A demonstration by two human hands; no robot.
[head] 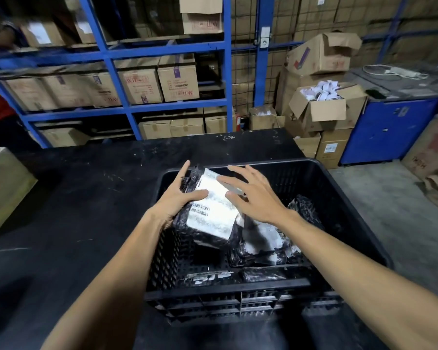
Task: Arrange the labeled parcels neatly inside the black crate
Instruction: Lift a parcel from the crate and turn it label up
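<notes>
Left hand (178,198) grips the labeled parcel (210,210) tilted over the black crate (339,198)'s far-left corner; right hand (253,195), fingers spread, steadies it for placing.

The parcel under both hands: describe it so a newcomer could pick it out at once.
Find the black crate on the dark table. At its far left corner, the top parcel lies tilted, left hand gripping its edge, right hand spread above. Unlike the parcels below, its white barcode label faces up unobstructed.

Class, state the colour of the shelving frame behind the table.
Blue shelving frame, clearest in the head view.
</notes>
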